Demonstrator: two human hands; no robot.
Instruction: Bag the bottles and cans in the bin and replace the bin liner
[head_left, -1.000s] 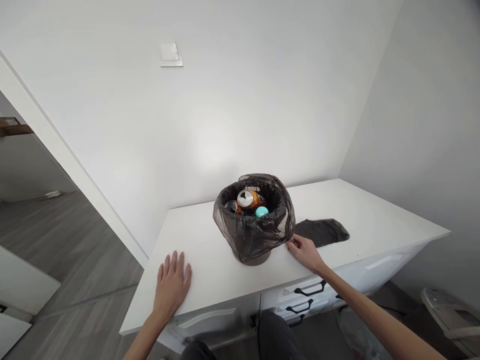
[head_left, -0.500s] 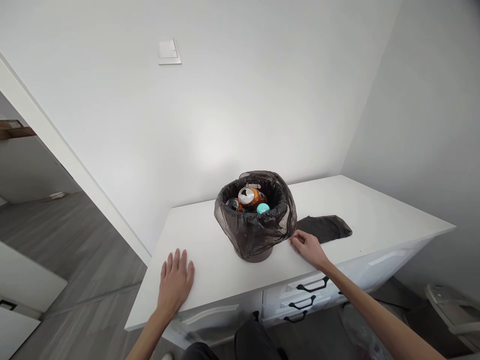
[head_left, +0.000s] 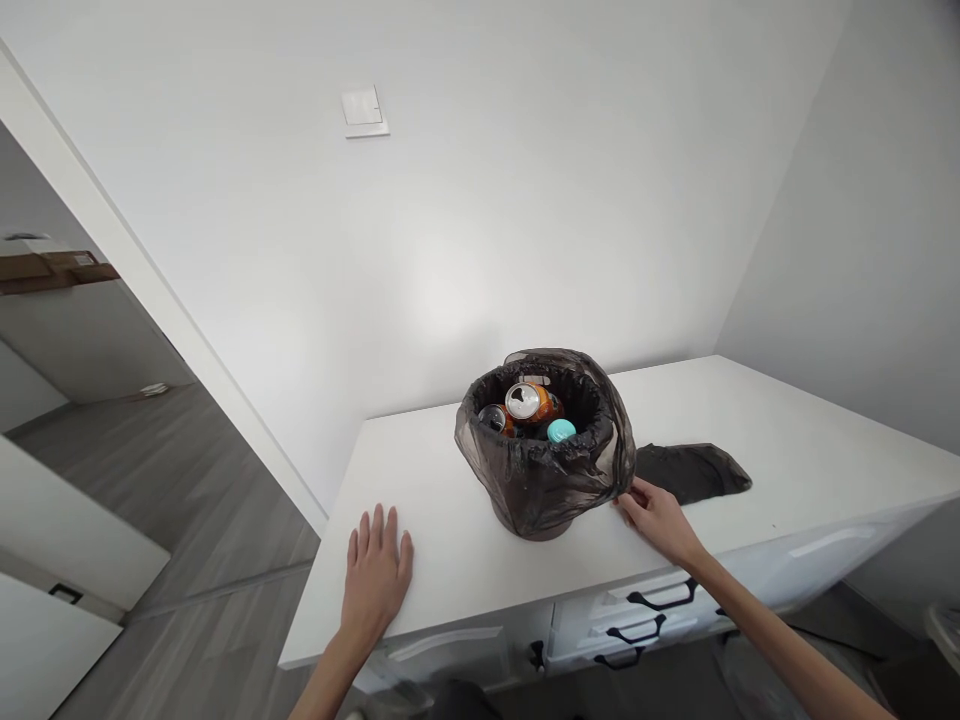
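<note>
My left hand (head_left: 376, 575) lies flat on the white cabinet top (head_left: 427, 470), fingers spread, holding nothing. To its right stands a trash can (head_left: 549, 532) lined with a thin black garbage bag (head_left: 532, 495) that hangs over its rim. Inside are an orange drink can (head_left: 544, 402), another can (head_left: 493, 418) beside it and a turquoise cap (head_left: 561, 430). My right hand (head_left: 660, 518) has its fingers pinched at the bag's lower right edge. Just behind that hand a folded black plastic bag (head_left: 697, 473) lies flat.
Black-handled drawers (head_left: 637, 632) are below the cabinet's front edge. A white wall with a light switch (head_left: 365, 110) rises behind, and another wall closes off the right. On the left, a doorway shows a grey floor (head_left: 217, 580) and cardboard boxes (head_left: 52, 272).
The view has shifted, so everything sits further right in the picture. Both hands keep about the same places on the cabinet and at the bag's edge.
</note>
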